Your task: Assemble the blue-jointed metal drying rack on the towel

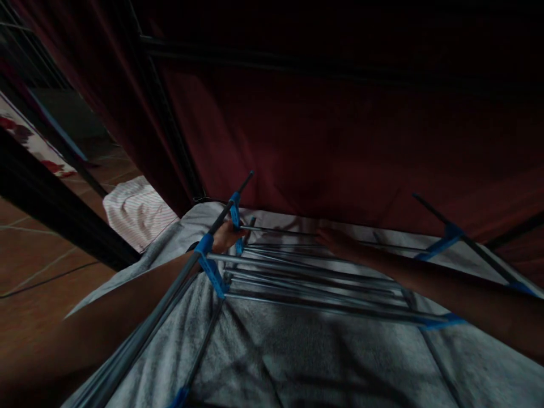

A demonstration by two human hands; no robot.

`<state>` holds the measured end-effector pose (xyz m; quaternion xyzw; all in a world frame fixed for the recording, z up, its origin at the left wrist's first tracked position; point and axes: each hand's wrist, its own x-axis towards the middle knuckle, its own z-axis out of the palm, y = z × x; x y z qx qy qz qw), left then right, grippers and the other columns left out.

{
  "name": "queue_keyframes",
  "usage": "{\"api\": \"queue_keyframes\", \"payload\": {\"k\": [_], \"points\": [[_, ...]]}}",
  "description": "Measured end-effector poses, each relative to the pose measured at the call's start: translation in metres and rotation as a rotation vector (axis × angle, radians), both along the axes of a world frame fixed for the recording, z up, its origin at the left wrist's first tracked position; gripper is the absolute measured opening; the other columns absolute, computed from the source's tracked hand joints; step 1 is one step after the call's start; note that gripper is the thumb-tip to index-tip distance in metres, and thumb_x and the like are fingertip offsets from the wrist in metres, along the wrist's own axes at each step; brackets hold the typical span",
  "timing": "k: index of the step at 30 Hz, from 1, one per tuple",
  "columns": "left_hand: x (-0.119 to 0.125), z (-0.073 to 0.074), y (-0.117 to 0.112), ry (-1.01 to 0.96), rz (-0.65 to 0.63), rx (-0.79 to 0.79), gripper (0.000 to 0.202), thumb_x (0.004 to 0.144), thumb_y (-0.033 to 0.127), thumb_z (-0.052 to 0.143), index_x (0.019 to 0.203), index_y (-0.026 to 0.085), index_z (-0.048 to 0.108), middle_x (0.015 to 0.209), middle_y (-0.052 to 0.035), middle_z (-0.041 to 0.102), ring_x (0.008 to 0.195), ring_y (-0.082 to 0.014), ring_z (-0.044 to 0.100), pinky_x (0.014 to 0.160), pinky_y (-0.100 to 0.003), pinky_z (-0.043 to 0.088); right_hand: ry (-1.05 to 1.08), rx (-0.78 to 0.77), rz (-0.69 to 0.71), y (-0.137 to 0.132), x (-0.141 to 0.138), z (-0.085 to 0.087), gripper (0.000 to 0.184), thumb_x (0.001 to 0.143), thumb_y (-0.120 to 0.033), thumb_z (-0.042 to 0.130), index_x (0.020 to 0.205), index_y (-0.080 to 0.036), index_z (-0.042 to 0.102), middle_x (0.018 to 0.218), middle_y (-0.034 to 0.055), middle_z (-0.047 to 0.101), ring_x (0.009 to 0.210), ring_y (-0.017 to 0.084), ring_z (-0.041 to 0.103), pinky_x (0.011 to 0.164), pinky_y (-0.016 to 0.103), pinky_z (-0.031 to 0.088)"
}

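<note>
A metal drying rack [306, 277] with grey rods and blue plastic joints lies in front of me, over a grey towel [297, 351]. My left hand [227, 235] is at the rack's far left corner, fingers curled around a rod beside a blue joint [234, 207]. My right hand [338, 241] reaches across the rods at the far edge; it is dim and its fingers look pressed on a rod or the towel's edge. Both forearms stretch over the rack.
A dark red curtain or cloth wall [340, 124] hangs right behind the rack. A striped white cloth [138, 212] lies on the brown tiled floor [38, 266] at the left. A dark beam [51, 209] crosses the left side.
</note>
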<state>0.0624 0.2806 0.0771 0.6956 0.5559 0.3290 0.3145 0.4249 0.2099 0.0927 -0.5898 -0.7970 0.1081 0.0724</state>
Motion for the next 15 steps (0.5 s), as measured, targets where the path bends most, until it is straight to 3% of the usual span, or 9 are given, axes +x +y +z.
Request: {"api": "queue_keyframes", "payload": {"k": [8, 15], "points": [[0.003, -0.015, 0.007, -0.017, 0.045, -0.011, 0.033, 0.074, 0.051, 0.056, 0.066, 0.019, 0.059, 0.063, -0.0024, 0.061, 0.066, -0.0182, 0.055, 0.06, -0.028, 0.04, -0.001, 0.01, 0.032, -0.004, 0.001, 0.004, 0.025, 0.104, -0.022, 0.039, 0.111, -0.013, 0.062, 0.112, 0.0141, 0.067, 0.101, 0.021, 0.06, 0.088, 0.03, 0.038], [0.005, -0.015, 0.006, -0.006, 0.098, -0.023, 0.034, 0.071, 0.053, 0.062, 0.063, 0.021, 0.056, 0.06, -0.0023, 0.06, 0.062, -0.0185, 0.055, 0.056, -0.028, 0.04, -0.008, 0.006, 0.042, -0.007, -0.005, 0.01, 0.023, 0.104, -0.025, 0.041, 0.107, -0.015, 0.062, 0.108, 0.013, 0.068, 0.096, 0.021, 0.06, 0.085, 0.031, 0.038]]}}
